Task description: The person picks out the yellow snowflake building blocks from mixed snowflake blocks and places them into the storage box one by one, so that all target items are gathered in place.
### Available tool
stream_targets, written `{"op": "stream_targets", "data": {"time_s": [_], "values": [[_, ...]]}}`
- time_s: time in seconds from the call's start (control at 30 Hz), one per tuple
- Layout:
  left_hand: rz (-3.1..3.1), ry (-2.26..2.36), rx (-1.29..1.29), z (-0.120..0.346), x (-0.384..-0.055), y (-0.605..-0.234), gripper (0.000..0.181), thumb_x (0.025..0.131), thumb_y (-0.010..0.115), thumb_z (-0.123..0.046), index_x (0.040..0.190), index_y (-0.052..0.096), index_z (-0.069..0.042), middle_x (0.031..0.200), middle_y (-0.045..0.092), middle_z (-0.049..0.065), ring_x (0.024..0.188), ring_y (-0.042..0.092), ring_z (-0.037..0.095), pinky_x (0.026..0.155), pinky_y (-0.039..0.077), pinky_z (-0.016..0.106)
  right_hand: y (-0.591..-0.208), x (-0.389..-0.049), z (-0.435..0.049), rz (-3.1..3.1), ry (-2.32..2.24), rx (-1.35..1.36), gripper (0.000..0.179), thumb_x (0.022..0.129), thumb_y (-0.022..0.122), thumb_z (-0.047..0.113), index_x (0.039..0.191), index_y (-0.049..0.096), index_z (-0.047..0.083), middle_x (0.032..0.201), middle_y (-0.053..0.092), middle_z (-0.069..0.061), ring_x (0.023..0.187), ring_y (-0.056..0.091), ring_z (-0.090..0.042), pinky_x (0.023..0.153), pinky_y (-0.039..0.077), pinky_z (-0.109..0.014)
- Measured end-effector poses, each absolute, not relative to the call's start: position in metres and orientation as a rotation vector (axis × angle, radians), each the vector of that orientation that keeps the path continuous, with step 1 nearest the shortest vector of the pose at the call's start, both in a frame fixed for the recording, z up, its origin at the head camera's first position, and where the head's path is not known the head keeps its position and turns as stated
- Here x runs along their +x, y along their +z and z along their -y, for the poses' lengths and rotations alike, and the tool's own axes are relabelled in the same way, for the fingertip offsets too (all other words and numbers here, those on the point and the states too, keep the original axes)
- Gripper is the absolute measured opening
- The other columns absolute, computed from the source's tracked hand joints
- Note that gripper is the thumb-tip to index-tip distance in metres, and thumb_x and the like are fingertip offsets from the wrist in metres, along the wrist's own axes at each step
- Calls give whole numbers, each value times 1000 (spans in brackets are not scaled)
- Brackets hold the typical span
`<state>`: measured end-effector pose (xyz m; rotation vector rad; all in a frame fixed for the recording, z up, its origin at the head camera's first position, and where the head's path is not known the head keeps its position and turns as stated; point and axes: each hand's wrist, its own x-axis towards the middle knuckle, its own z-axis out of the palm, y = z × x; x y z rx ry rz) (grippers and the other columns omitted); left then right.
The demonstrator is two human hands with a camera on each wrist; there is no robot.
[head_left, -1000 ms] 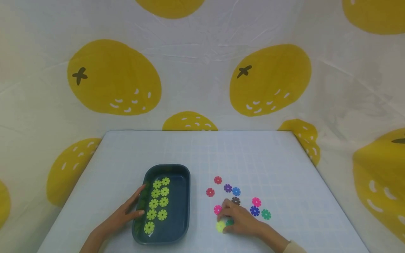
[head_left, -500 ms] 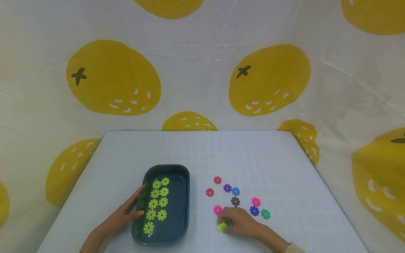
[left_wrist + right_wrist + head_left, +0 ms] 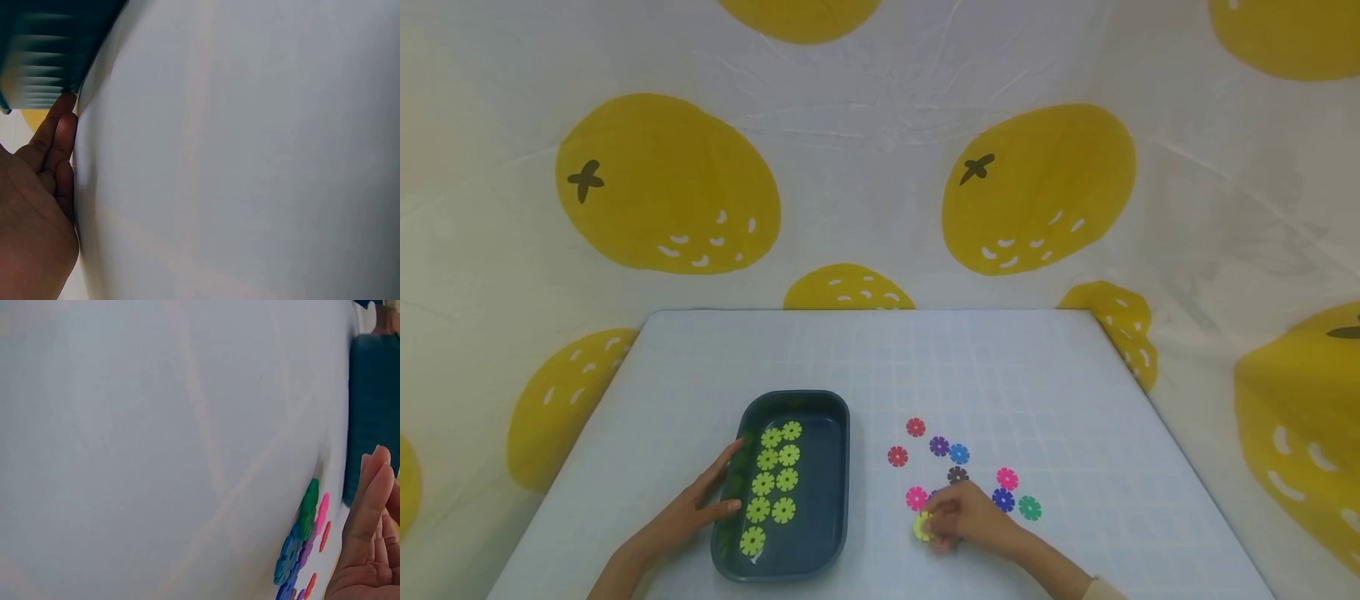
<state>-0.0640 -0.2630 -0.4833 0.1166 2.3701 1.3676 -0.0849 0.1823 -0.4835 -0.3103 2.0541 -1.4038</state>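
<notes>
My right hand (image 3: 973,521) pinches a yellow-green snowflake-shaped disc (image 3: 922,526) between thumb and fingers, right of the tray in the head view. In the right wrist view my hand (image 3: 369,537) shows at the lower right, and the disc itself is hidden there. Near it lie a green disc (image 3: 307,509), a blue disc (image 3: 287,553) and a pink disc (image 3: 917,498). My left hand (image 3: 681,517) touches the left side of the dark blue-green tray (image 3: 816,492) with extended fingers. Inside the tray lie several yellow-green discs (image 3: 763,483) in two rough columns.
Farther back on the white cloth (image 3: 880,358) are red discs (image 3: 916,427), a purple disc (image 3: 939,447) and a black disc (image 3: 957,475). To the right lie a dark blue disc (image 3: 1003,500) and another green disc (image 3: 1030,508). A lemon-print curtain (image 3: 880,192) surrounds the table.
My right hand has lifted slightly, with the yellow-green disc between its fingers. The green disc beside it is now hidden in the head view. My left hand and the tray stay put.
</notes>
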Motion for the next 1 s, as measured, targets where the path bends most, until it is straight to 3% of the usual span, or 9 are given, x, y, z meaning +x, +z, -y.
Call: {"op": "stream_targets", "data": {"time_s": [0.27,1.0], "values": [[-2368,1370,102,264,-64,-486,86,96,65,-28,160,8,-35,168,-1,12,150,-4,47,110,3,78,-479,-85,-176,-1950,-1504,-37,21,84,76,15,100,73,1,87,76,-11,71,75,-21,67,62,-28],[-2368,1370,102,265,-64,-488,84,97,64,-31,159,8,-38,168,0,11,151,-4,46,110,4,77,-464,-76,-143,-1840,-1562,11,23,85,76,14,104,74,0,91,75,-8,78,76,-23,69,60,-24]]}}
